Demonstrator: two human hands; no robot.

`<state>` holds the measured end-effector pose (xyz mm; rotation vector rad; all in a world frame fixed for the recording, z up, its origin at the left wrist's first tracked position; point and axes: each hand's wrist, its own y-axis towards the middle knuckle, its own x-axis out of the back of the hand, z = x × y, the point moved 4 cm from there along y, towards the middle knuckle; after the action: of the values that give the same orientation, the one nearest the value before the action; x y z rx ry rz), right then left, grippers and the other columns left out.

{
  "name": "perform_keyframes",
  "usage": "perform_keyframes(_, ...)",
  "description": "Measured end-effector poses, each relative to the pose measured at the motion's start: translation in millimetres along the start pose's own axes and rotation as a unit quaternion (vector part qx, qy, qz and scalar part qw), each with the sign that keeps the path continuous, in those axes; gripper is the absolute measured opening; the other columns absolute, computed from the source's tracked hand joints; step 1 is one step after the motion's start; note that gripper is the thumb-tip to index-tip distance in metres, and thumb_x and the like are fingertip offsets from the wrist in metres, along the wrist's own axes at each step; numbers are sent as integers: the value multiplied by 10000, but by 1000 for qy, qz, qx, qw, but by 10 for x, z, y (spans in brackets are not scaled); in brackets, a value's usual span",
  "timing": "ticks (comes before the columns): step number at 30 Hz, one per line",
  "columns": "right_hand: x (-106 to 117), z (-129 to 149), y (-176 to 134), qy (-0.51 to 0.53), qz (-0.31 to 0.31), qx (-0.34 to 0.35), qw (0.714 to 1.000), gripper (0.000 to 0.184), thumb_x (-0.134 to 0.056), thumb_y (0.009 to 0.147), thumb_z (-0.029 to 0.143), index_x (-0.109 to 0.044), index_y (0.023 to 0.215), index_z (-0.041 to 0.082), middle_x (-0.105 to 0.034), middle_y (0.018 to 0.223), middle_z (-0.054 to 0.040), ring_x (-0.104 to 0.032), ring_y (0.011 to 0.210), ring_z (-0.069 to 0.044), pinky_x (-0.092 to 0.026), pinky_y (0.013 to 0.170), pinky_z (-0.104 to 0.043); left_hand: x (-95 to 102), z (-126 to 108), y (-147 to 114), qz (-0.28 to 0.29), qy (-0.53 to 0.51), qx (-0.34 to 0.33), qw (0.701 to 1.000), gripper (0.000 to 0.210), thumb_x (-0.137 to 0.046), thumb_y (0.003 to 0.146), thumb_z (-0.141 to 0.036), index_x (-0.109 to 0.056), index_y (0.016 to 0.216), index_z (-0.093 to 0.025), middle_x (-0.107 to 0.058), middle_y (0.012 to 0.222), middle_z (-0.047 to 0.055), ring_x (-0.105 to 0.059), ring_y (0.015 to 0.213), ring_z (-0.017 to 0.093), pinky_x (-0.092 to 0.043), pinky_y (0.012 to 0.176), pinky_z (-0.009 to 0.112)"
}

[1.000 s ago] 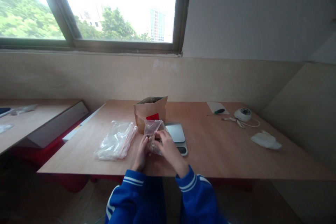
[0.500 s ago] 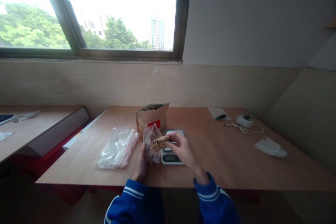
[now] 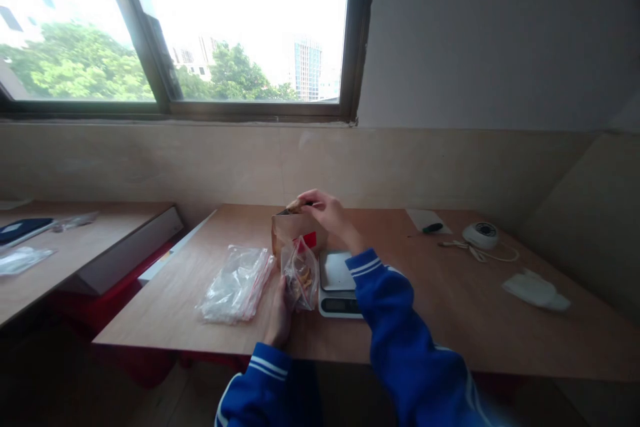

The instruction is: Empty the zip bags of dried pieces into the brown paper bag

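Note:
My left hand (image 3: pixel 280 318) is closed around the side of a clear zip bag (image 3: pixel 306 255), which stands upright with its mouth open. Light brown, dried-looking pieces (image 3: pixel 303 285) lie inside it. Just behind it stands a brown kraft paper bag (image 3: pixel 280 235) with a red label, its top open. At that opening, my right hand (image 3: pixel 326 211) pinches a brown dried-looking piece (image 3: pixel 294 205); its exact kind is unclear. Beneath my right forearm is a white kitchen scale (image 3: pixel 337 273), partly covered by the sleeve.
A pile of clear zip bags (image 3: pixel 235 285) lies on the table to the left. Toward the right are a screwdriver (image 3: pixel 433 228) on white paper, a white dome camera (image 3: pixel 481 235) with its cable, and a crumpled white bag (image 3: pixel 536 290). A second table (image 3: pixel 100 240) stands at left.
My right hand has moved from the zip bag's mouth up and away to the paper bag's opening. My left hand still holds the zip bag. The view has shifted slightly.

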<state>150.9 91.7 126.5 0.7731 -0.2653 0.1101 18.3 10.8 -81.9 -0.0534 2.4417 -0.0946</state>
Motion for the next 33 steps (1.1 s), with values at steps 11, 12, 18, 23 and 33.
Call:
perform_keyframes(11, -155, -67, -65, -214, 139, 60, 965, 343, -431, 960, 359, -691, 842, 169, -667, 899, -75, -590, 891, -176, -447, 876, -321, -13, 12, 8, 11, -11, 5, 1000, 549, -571, 829, -476, -570, 1271, -151, -626, 1246, 138, -546, 1197, 311, -404, 1036, 458)
perform_keyframes(12, -142, -72, -68, -236, 143, 61, 959, 393, -413, 965, 372, -691, 779, 166, -656, 874, -78, -582, 875, -177, -442, 874, -323, -11, 9, 8, 14, -12, 5, 1000, 552, -573, 828, -478, -573, 1268, -144, -628, 1243, 144, -542, 1200, 314, -402, 1038, 457)
perform_keyframes(18, -93, 9, -149, -220, 89, 63, 969, 464, -286, 997, 385, -699, 979, 176, -611, 1029, -92, -551, 979, -178, -417, 921, -316, -6, -7, 20, 17, -12, -7, 1000, 535, -582, 827, -472, -596, 1241, -132, -636, 1232, 136, -534, 1210, 309, -392, 1049, 436)
perform_keyframes(23, -207, -31, -148, -289, 118, 32, 949, 432, -340, 985, 364, -728, 882, 201, -588, 1092, -110, -489, 1075, -231, -347, 1004, -407, -48, -38, 3, 15, -12, -10, 1000, 534, -583, 826, -469, -592, 1244, -137, -630, 1241, 137, -536, 1208, 307, -393, 1048, 433)
perform_keyframes(33, -26, 199, -699, -11, 106, -90, 990, 239, -401, 938, 243, -629, 991, 194, -642, 835, -16, -610, 771, -156, -490, 719, -280, -25, 7, 18, 11, -18, 9, 1000, 516, -570, 829, -470, -610, 1212, -126, -663, 1188, 130, -553, 1183, 313, -401, 1035, 451)
